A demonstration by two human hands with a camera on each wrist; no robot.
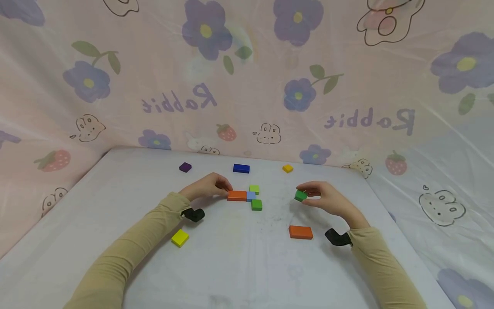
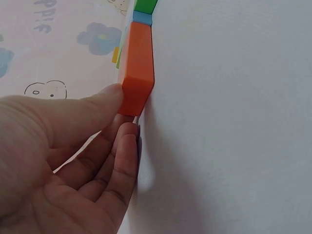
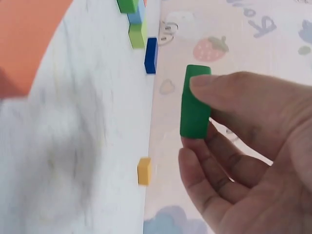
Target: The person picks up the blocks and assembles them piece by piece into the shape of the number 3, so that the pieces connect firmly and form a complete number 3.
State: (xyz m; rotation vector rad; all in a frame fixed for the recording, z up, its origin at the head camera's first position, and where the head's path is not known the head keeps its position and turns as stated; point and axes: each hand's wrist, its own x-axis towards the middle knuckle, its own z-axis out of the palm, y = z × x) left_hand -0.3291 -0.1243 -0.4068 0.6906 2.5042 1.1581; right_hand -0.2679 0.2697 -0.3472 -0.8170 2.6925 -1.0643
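In the head view, the left hand pinches the end of an orange block nearest the left edge of the surface, thumb and fingers only slightly apart. The block's other end meets a light blue block. A lime block sits just beside that one toward the far edge, and a second green block just beside it toward the near edge. The right hand holds a green block between thumb and fingers, raised over the surface on the right-edge side of this group. Near that hand lies another orange block; a yellow block lies beside the left forearm. Along the far edge are a purple block, toward the far left corner, a blue block and an amber block, toward the far right corner. A printed cloth hangs behind that edge.

In the left wrist view, the thumb presses the orange block's side, with fingertips at its end.

In the right wrist view, the thumb lies across the green block, fingers curled behind it.
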